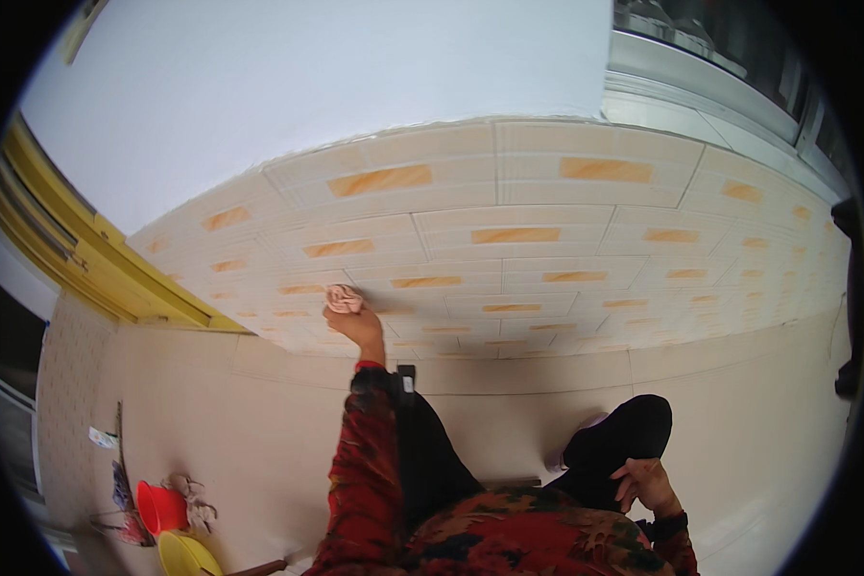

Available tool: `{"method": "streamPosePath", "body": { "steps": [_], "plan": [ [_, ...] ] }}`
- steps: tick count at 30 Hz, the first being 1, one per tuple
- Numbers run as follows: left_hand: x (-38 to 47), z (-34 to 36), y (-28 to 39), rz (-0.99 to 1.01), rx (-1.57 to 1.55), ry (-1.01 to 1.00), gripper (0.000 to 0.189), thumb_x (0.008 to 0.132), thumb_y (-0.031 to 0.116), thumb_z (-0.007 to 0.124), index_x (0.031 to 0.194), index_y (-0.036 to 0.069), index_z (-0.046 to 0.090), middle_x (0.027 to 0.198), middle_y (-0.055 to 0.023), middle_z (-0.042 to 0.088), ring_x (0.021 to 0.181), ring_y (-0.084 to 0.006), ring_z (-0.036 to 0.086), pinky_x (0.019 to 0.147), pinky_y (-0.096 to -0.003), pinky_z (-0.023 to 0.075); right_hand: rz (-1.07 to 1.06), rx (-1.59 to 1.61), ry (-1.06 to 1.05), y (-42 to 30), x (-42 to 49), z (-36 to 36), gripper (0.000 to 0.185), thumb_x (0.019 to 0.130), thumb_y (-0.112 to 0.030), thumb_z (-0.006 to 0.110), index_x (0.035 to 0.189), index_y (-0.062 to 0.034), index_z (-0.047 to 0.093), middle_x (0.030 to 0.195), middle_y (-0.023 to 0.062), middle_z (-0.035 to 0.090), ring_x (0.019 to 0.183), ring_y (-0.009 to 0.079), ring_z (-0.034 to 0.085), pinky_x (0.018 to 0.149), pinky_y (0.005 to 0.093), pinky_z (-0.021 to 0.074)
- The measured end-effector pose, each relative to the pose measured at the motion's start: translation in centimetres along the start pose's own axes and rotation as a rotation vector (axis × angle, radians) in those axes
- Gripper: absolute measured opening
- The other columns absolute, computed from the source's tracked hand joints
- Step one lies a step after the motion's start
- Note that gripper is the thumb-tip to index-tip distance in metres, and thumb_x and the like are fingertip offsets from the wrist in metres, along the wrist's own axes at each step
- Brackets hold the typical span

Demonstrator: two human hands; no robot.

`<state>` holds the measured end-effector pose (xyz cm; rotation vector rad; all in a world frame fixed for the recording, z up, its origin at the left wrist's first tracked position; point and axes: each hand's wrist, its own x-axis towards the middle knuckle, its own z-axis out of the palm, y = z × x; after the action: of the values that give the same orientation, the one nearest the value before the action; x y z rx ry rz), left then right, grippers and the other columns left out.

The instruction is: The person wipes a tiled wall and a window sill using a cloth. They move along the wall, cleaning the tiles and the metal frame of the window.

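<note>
My left hand (356, 325) is closed around a crumpled pinkish cloth (344, 299), held against the lower part of the tiled wall (533, 248). The wall tiles are beige with orange rectangles. My right hand (646, 484) rests at my bent knee in black trousers (619, 439), its fingers loosely curled and apart, with nothing seen in it. Both forearms are in patterned red sleeves.
A yellow door frame (144, 281) stands at the left. On the tiled floor (273, 446) at lower left are a red bucket (162, 507), a yellow basin (187, 554) and rumpled cloths (200, 510). A window sill (691, 119) runs at upper right.
</note>
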<state>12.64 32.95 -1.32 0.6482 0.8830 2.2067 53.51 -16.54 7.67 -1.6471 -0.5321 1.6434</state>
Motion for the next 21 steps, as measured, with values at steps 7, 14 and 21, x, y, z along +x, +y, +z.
{"method": "streamPosePath", "body": {
  "steps": [7, 14, 21],
  "plan": [
    [-16.4, 9.8, 0.0, -0.390, -0.376, -0.150, 0.021, 0.105, 0.026, 0.040, 0.094, 0.010, 0.050, 0.081, 0.0033, 0.047, 0.072, -0.0084, 0.050, 0.067, -0.0211, 0.0429, -0.001, 0.009, -0.069, 0.0, 0.3, -0.8, 0.046, 0.106, -0.030, 0.045, 0.091, 0.0074, 0.067, 0.063, 0.0194, 0.067, 0.043, 0.0277, 0.064, 0.039, 0.0338, 0.0535],
    [-25.5, 12.6, 0.4, 0.280, 0.845, -0.594, 0.057, 0.070, -0.016, 0.056, 0.123, 0.004, 0.047, 0.108, -0.0145, 0.048, 0.108, -0.0344, 0.049, 0.102, -0.0395, 0.0395, -0.016, -0.035, -0.019, -0.5, 0.1, -0.2, 0.046, 0.105, -0.029, 0.043, 0.091, 0.0075, 0.066, 0.062, 0.0191, 0.066, 0.042, 0.0275, 0.063, 0.038, 0.0336, 0.0522],
    [-15.7, 10.0, 2.6, -0.551, -0.237, -0.487, 0.054, 0.079, -0.014, 0.058, 0.127, 0.006, 0.045, 0.132, -0.0072, 0.049, 0.122, -0.0261, 0.050, 0.106, -0.0382, 0.0415, -0.023, -0.008, 0.030, -0.2, -0.4, 0.4, 0.044, 0.105, -0.029, 0.046, 0.094, 0.0088, 0.066, 0.062, 0.0182, 0.067, 0.043, 0.0251, 0.062, 0.041, 0.0323, 0.0524]
  ]
}}
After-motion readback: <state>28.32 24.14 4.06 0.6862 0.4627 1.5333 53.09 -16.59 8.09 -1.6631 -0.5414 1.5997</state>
